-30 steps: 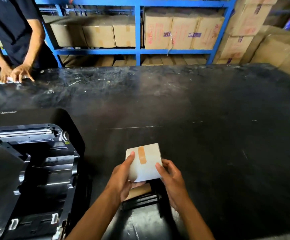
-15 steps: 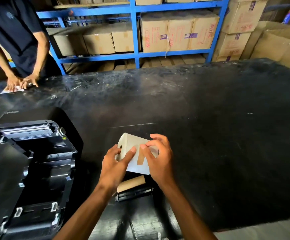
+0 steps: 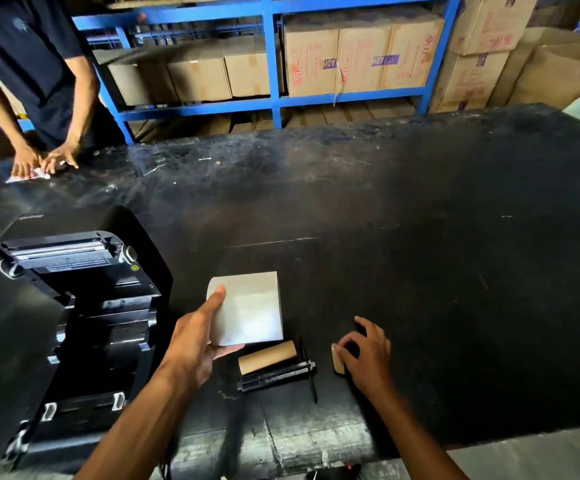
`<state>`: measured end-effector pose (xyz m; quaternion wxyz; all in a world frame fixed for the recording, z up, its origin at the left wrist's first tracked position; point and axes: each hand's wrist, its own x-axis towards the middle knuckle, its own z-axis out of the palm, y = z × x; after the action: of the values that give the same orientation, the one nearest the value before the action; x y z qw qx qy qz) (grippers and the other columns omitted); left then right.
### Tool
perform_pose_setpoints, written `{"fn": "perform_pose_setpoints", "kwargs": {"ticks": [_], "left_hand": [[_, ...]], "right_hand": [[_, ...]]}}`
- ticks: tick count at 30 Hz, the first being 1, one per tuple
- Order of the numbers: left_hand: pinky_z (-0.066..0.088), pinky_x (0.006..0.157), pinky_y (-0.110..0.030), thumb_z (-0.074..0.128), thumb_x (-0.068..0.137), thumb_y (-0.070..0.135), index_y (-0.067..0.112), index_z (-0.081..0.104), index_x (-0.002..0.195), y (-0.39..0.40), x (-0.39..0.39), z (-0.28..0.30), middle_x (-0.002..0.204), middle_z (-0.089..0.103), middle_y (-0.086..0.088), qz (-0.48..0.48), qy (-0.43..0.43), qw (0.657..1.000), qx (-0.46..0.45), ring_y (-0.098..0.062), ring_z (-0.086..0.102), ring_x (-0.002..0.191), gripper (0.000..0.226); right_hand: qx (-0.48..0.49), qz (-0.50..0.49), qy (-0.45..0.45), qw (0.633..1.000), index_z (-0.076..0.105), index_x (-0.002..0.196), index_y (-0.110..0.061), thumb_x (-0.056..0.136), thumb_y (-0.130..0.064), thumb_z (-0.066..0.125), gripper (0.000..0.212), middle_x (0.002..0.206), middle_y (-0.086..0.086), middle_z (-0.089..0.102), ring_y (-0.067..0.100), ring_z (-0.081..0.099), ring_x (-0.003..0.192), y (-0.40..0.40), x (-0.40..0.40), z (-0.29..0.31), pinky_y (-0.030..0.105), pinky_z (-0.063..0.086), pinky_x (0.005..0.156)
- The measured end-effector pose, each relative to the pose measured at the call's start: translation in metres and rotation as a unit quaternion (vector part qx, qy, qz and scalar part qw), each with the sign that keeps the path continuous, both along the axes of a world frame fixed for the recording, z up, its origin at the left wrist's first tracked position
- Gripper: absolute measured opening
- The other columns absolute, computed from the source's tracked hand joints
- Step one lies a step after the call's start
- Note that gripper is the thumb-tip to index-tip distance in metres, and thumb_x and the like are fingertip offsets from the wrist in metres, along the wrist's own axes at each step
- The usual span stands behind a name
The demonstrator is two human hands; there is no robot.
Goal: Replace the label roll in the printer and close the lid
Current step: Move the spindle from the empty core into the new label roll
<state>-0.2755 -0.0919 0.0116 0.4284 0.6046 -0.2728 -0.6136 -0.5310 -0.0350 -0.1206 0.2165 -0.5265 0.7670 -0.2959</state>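
Observation:
My left hand (image 3: pixel 195 344) grips a white label roll (image 3: pixel 247 308) just above the black table, thumb on its left end. My right hand (image 3: pixel 364 355) is lower right of the roll, fingers pinching a small brown strip of tape (image 3: pixel 337 361) near the tabletop. Between my hands lie an empty brown cardboard core (image 3: pixel 267 356) and a black roll spindle (image 3: pixel 276 374) with an end plate. The black label printer (image 3: pixel 73 306) stands at the left with its lid swung open and its roll bay bare.
Another person stands at the far left, both hands (image 3: pixel 44 161) pressing on a white paper on the black table (image 3: pixel 420 237). Blue shelving (image 3: pixel 274 98) stacked with cardboard boxes lines the back. The table's near edge (image 3: pixel 316 448) runs just below my forearms.
My right hand has left the roll and moved down to the right with the brown tape strip peeled off it. My left hand alone now holds the roll.

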Motion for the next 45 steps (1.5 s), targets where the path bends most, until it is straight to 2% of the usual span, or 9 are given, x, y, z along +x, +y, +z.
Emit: {"fn": "perform_pose_setpoints", "kwargs": {"ticks": [3,8,12,20,25,30,34,41,45], "left_hand": [[0.059,0.064,-0.043,0.069,0.084,0.040,0.012,0.066,0.096,0.003,0.001,-0.002,0.101,0.069,-0.009,0.005,-0.006,1.000,-0.001,-0.025,0.067,0.092,0.030],[0.059,0.070,-0.048,0.070,0.083,0.039,0.014,0.064,0.099,0.007,0.007,-0.007,0.104,0.067,-0.009,0.022,0.021,1.000,0.003,-0.026,0.065,0.096,0.031],[0.059,0.070,-0.049,0.070,0.082,0.040,0.017,0.064,0.098,0.011,0.015,-0.010,0.105,0.068,-0.009,0.033,0.057,0.998,0.014,-0.028,0.066,0.097,0.028],[0.060,0.064,-0.050,0.066,0.082,0.048,0.033,0.063,0.103,0.018,0.027,-0.012,0.111,0.066,-0.007,0.055,0.137,0.989,0.024,-0.033,0.063,0.103,0.026],[0.060,0.062,-0.049,0.067,0.081,0.049,0.034,0.066,0.097,0.013,0.032,-0.003,0.107,0.068,-0.005,0.064,0.144,0.987,-0.001,-0.032,0.064,0.101,0.022],[0.061,0.060,-0.050,0.067,0.082,0.047,0.033,0.067,0.094,0.012,0.025,0.000,0.104,0.069,-0.005,0.062,0.161,0.985,-0.002,-0.032,0.065,0.098,0.018],[0.060,0.062,-0.049,0.067,0.081,0.047,0.034,0.071,0.084,0.011,0.017,0.002,0.090,0.075,-0.002,0.048,0.173,0.984,-0.009,-0.030,0.067,0.094,0.014],[0.061,0.060,-0.046,0.066,0.082,0.048,0.026,0.067,0.100,-0.001,0.011,0.015,0.103,0.072,-0.005,0.033,0.116,0.992,-0.027,-0.028,0.067,0.098,0.028],[0.061,0.060,-0.044,0.064,0.085,0.047,0.025,0.067,0.102,-0.007,0.003,0.019,0.106,0.071,-0.006,0.026,0.096,0.994,-0.053,-0.026,0.068,0.098,0.029]], "right_hand": [[-0.005,-0.026,0.032,0.999,0.064,0.109,-0.017,0.076,-0.026,0.074,0.036,0.138,0.012,0.046,0.031,0.042,0.126,-0.001,0.003,0.003,0.040,0.032,0.101],[-0.054,0.015,0.045,0.997,0.062,0.069,-0.017,0.079,-0.046,0.065,0.031,0.078,0.001,0.058,0.024,0.055,0.080,0.005,0.031,0.028,0.040,0.043,0.077],[0.026,0.101,0.207,0.973,0.064,0.077,-0.015,0.078,-0.065,0.049,0.052,0.086,0.001,0.059,0.021,0.049,0.089,0.015,0.058,0.022,0.037,0.034,0.084],[-0.032,0.029,-0.227,0.973,0.062,0.075,-0.021,0.075,-0.026,0.076,0.015,0.074,-0.003,0.067,0.005,0.064,0.069,0.013,0.042,0.042,0.018,0.052,0.061],[-0.124,-0.136,-0.292,0.939,0.063,0.077,-0.013,0.078,-0.017,0.074,0.012,0.065,-0.001,0.062,0.007,0.059,0.057,-0.011,0.007,0.071,0.014,0.047,0.050],[-0.120,-0.148,-0.384,0.904,0.063,0.083,-0.013,0.082,-0.024,0.071,0.013,0.077,0.005,0.068,0.018,0.066,0.069,-0.028,0.009,0.096,0.034,0.056,0.062],[-0.168,-0.113,-0.356,0.912,0.061,0.078,-0.022,0.082,-0.020,0.070,0.011,0.077,0.000,0.066,0.015,0.063,0.072,-0.026,0.023,0.111,0.024,0.052,0.060],[-0.399,0.005,-0.098,0.912,0.058,0.100,-0.022,0.080,-0.015,0.071,0.026,0.094,-0.020,0.059,-0.004,0.060,0.085,-0.017,0.013,0.137,0.006,0.046,0.073],[-0.347,-0.022,-0.180,0.920,0.060,0.094,-0.021,0.081,-0.016,0.071,0.018,0.085,-0.004,0.067,0.003,0.063,0.076,-0.033,0.004,0.148,0.009,0.048,0.064]]}}
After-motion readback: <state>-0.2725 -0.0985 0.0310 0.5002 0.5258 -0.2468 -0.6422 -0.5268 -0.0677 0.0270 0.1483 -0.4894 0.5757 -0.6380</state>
